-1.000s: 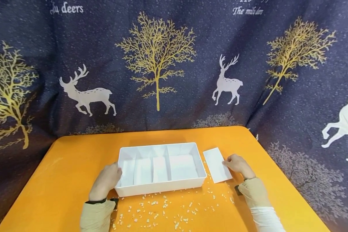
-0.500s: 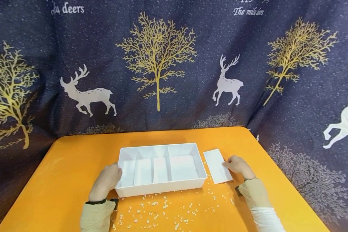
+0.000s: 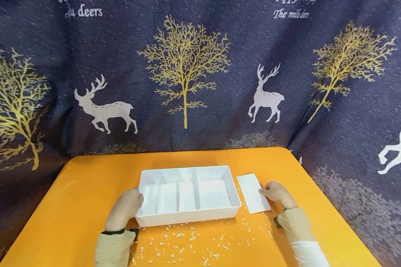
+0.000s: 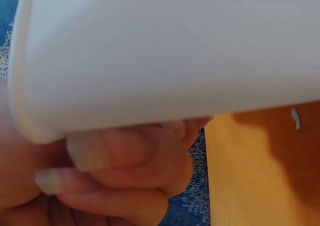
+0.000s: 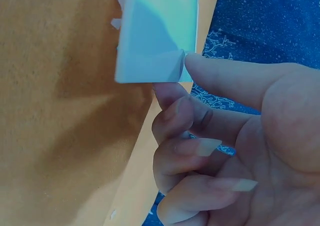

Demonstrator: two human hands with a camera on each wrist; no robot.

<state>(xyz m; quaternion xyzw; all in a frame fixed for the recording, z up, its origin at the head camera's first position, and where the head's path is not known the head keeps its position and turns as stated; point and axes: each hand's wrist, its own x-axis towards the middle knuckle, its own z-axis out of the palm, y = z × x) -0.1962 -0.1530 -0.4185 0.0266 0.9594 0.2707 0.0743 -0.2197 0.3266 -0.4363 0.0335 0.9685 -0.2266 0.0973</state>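
Observation:
A long white box with divided compartments stands on the orange table. My left hand grips its left end; in the left wrist view, curled fingers lie against the box wall. To the right of the box is a flat white rectangular card, angled slightly. My right hand pinches the card's right edge. Seen from the right wrist, the thumb and index finger hold the card near one corner, the other fingers curled in below.
Small pale crumbs or scraps are scattered over the orange table in front of the box, some between box and card. A dark blue cloth printed with trees and deer hangs behind the table and along its sides.
The head view has shifted a little, so everything sits slightly further right in it. Both hands keep their hold on the box and the card.

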